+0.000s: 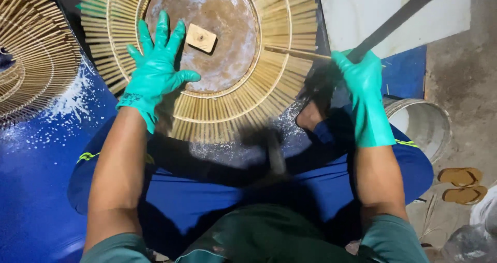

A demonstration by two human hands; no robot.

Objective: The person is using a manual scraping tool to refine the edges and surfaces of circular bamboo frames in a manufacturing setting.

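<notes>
Head view, left hand: the left hand (155, 69), in a green glove, is lying flat with fingers spread open on the round bamboo frame (207, 56), upper centre of the frame.
Head view, right hand: the right hand (362, 87), at centre right, is closing its fingers around a long dark blade (393, 20) that is running to the upper right.
Strip: a thin bamboo strip (297, 52) is sticking out just beside the right glove.
Centre: a small wooden block (201, 37) is sitting on the brown disc (217, 30).
Risk: the blade looks blurred, likely moving; a slip could be nicking the spread left fingers or snapping slats.
Surroundings: a second bamboo frame (31, 51) is lying at upper left, a metal bucket (422, 121) and sandals (463, 185) at right.

The green-gloved left hand (155, 69) lies spread on a round woven bamboo-slat frame (228, 102). The green-gloved right hand (362, 82) clasps a dark long-handled brush (393, 20).
</notes>
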